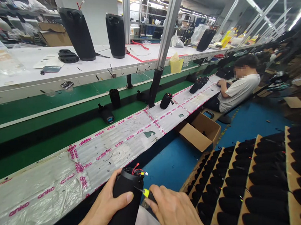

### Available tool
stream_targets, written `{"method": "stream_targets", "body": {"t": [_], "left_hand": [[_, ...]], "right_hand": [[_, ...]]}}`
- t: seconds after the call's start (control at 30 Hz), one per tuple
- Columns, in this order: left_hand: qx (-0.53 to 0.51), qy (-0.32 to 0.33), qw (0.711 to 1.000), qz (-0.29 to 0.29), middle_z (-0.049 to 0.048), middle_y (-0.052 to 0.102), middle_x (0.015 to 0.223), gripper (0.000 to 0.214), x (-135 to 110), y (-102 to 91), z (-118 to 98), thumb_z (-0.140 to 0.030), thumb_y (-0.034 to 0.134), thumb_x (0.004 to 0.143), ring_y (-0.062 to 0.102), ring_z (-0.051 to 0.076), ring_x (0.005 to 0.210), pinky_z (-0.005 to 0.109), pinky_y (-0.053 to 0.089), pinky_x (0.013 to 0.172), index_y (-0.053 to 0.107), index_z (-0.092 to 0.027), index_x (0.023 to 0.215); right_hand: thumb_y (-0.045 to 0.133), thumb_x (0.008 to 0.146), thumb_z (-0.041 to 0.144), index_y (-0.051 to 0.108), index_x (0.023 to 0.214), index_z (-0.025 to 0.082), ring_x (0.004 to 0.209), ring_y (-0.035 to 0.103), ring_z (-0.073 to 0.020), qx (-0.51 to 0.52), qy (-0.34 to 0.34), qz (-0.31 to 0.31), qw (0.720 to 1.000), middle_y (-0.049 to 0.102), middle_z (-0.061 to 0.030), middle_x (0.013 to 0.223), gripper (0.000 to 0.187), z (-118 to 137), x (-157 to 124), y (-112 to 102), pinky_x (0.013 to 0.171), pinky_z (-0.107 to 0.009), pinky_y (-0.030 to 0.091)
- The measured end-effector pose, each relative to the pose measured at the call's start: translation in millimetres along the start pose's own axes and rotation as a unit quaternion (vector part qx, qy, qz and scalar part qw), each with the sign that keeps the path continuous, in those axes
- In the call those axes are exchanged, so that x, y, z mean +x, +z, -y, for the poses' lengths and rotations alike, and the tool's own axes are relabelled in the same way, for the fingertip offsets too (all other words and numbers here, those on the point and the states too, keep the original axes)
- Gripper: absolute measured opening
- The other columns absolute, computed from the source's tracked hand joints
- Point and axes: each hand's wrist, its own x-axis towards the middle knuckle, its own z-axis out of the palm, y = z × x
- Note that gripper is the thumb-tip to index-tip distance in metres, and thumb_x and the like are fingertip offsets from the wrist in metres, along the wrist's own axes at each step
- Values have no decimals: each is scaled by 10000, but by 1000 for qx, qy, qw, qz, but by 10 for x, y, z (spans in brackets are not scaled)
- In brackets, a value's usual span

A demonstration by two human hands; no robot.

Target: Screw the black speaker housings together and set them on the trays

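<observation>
My left hand [111, 201] is wrapped around a black cylindrical speaker body [125, 206], which stands tilted at the front of the bench. Red wires with small red, white and yellow connectors [139, 171] stick out of its open top. Closed around the yellow-and-black handle of a thin-shafted tool [145, 192] is my right hand [171, 209]. The tool's dark shaft points left at the speaker's upper side, near the rim. Whether its tip touches the surface I cannot tell. The lower end of the speaker is out of frame.
A plastic-covered bench [122, 151] runs away to the right, with a speaker body [165, 101] on it. Beyond lies a green conveyor [70, 121] with more speakers. Cardboard dividers with rows of black cylinders [263, 180] stand right. A seated co-worker [240, 85] is farther along.
</observation>
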Motion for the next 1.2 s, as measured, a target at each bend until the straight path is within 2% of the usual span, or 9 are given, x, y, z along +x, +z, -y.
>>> {"method": "stream_targets", "body": {"t": [0.13, 0.33, 0.53, 0.7, 0.8, 0.93, 1.07, 1.13, 1.2], "left_hand": [[3, 2, 1000, 1, 102, 596, 1470, 780, 10, -15, 15, -602, 744, 746, 482, 393, 1395, 510, 331, 1189, 497, -237, 1389], [44, 2, 999, -21, 117, 601, 1461, 845, 24, -31, 71, -619, 761, 723, 493, 403, 1386, 540, 312, 1200, 463, -234, 1412], [57, 6, 997, -49, 98, 633, 1409, 816, -4, -4, 76, -620, 763, 713, 515, 393, 1354, 529, 329, 1175, 470, -250, 1379], [77, 18, 995, -57, 74, 661, 1370, 777, -44, 22, 28, -624, 745, 714, 540, 397, 1334, 523, 376, 1148, 485, -267, 1353], [102, 13, 993, -66, 92, 661, 1367, 778, -62, 47, 4, -572, 743, 715, 541, 394, 1328, 513, 388, 1131, 459, -254, 1365], [103, 11, 993, -61, 106, 636, 1397, 763, -37, 40, 68, -551, 734, 729, 513, 386, 1356, 518, 343, 1160, 453, -241, 1367], [56, 17, 997, -51, 106, 638, 1395, 779, 31, -9, 137, -587, 768, 712, 505, 397, 1357, 528, 312, 1172, 490, -244, 1354], [-29, 3, 999, -21, 83, 666, 1366, 731, 69, -13, 139, -579, 762, 741, 558, 372, 1311, 485, 362, 1147, 516, -255, 1349], [-150, -53, 987, -12, 60, 709, 1305, 636, 112, 0, 139, -555, 736, 798, 646, 327, 1204, 433, 449, 1081, 549, -265, 1332]], "right_hand": [[163, 1118, 419, 464, 917, 286, 493, 624, -190, 11, -1, -12, 1000, 613, 52, 650, 386, 8, 8, -11, 467, -375, 308], [114, 1115, 399, 462, 901, 285, 499, 631, -189, -13, -2, 4, 1000, 606, 40, 644, 425, 11, 19, -57, 458, -376, 309], [154, 1109, 361, 450, 920, 280, 493, 617, -205, -51, 3, 6, 999, 585, 23, 656, 360, 47, -11, -32, 463, -383, 324], [479, 1041, 347, 469, 964, 268, 509, 614, -217, -87, -10, 29, 996, 579, 19, 691, 111, 59, -33, -43, 458, -387, 324], [655, 935, 319, 488, 964, 257, 495, 600, -230, -126, -17, 35, 991, 578, 12, 683, 180, 68, -29, -71, 444, -395, 304], [772, 842, 260, 506, 915, 256, 463, 591, -223, -144, -29, 59, 987, 587, 15, 649, 276, 92, 12, -66, 416, -384, 272], [791, 860, 296, 522, 907, 263, 491, 606, -232, -108, -1, 62, 992, 597, 22, 666, 276, 91, 79, -40, 443, -380, 328], [742, 909, 277, 540, 945, 264, 567, 644, -222, -29, 5, 58, 998, 624, 27, 719, 206, 59, 99, -58, 491, -358, 384], [628, 993, 286, 561, 1039, 268, 677, 689, -204, 86, 21, 38, 995, 674, 28, 811, 83, 10, 100, -97, 568, -325, 446]]}}
